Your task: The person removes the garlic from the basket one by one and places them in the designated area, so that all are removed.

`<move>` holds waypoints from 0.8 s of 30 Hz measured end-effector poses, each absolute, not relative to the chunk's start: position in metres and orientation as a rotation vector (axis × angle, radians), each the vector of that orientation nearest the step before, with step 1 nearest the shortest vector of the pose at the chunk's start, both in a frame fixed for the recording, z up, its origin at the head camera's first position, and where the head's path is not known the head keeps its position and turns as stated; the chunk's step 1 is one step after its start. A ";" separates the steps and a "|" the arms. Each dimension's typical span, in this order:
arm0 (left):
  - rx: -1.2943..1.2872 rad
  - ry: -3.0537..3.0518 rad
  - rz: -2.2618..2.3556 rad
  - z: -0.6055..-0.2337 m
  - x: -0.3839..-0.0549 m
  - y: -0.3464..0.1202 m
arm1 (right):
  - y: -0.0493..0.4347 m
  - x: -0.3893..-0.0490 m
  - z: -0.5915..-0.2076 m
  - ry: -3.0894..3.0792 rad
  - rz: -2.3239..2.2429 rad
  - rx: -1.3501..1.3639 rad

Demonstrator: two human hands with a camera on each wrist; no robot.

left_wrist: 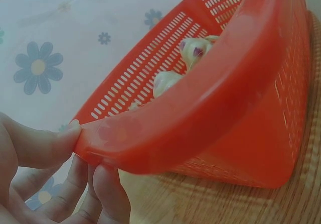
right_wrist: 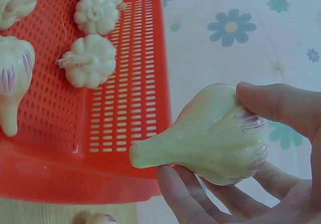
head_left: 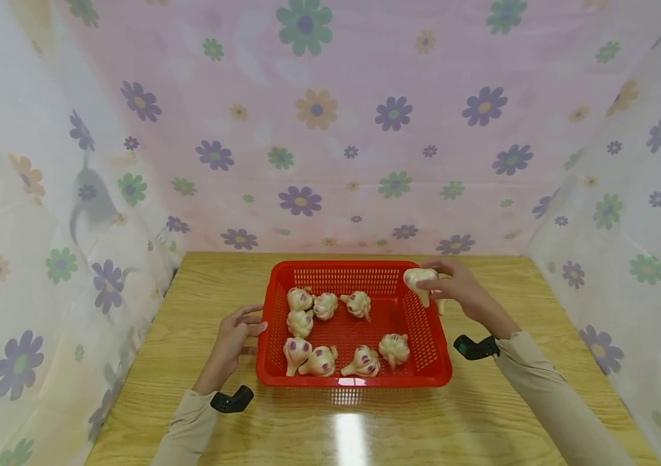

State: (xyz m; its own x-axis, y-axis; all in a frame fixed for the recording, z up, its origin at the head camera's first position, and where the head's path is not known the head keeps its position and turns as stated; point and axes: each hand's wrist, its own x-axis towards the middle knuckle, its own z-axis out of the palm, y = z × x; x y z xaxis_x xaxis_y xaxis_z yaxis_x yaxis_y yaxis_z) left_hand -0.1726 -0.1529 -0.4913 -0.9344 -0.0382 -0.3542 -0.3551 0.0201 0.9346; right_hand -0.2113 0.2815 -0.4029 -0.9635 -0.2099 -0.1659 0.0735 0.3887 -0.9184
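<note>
A red plastic basket (head_left: 353, 383) with slotted walls stands on the table, and several garlic bulbs (head_left: 320, 360) lie inside, mostly toward its left and front. My left hand (head_left: 232, 338) grips the basket's left rim, thumb on top and fingers underneath, as the left wrist view shows. Over the right back corner of the basket, my right hand (head_left: 452, 285) holds a garlic bulb (right_wrist: 220, 133) between thumb and fingers. Its stem points toward the basket. Partly hidden below the right hand, another garlic bulb (right_wrist: 102, 219) lies outside the basket on the table.
The wooden table (head_left: 208, 285) is enclosed at the back and sides by flower-printed cloth (head_left: 347, 129). A dark wrist device (head_left: 232, 400) sits on the left sleeve, and a similar wrist device (head_left: 476, 347) on the right.
</note>
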 end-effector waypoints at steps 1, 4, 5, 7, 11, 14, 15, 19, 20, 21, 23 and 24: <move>-0.409 2.063 2.010 -0.492 -0.173 -0.153 | 0.282 -0.211 -0.403 2.393 -1.604 -0.119; -0.411 2.058 2.016 -0.492 -0.173 -0.153 | 0.285 -0.211 -0.402 2.394 -1.603 -0.124; -0.411 2.056 2.017 -0.492 -0.173 -0.153 | 0.286 -0.211 -0.402 2.393 -1.605 -0.120; -0.411 2.054 2.020 -0.492 -0.173 -0.153 | 0.288 -0.211 -0.402 2.395 -1.604 -0.115; -0.405 2.048 2.023 -0.492 -0.173 -0.153 | 0.293 -0.212 -0.402 2.399 -1.604 -0.108; -0.398 2.046 2.026 -0.492 -0.173 -0.154 | 0.296 -0.213 -0.404 2.411 -1.591 -0.088; -0.398 2.045 2.027 -0.492 -0.172 -0.154 | 0.298 -0.213 -0.404 2.414 -1.588 -0.079; -0.400 2.044 2.031 -0.493 -0.173 -0.154 | 0.301 -0.212 -0.406 2.448 -1.555 -0.060; -0.402 2.043 2.031 -0.493 -0.173 -0.154 | 0.302 -0.212 -0.407 2.452 -1.554 -0.059; -0.403 2.043 2.033 -0.494 -0.173 -0.154 | 0.303 -0.212 -0.407 2.457 -1.549 -0.060; -0.408 2.041 2.034 -0.494 -0.173 -0.154 | 0.304 -0.212 -0.407 2.465 -1.543 -0.061; -0.410 2.042 2.034 -0.494 -0.173 -0.154 | 0.305 -0.213 -0.408 2.466 -1.541 -0.062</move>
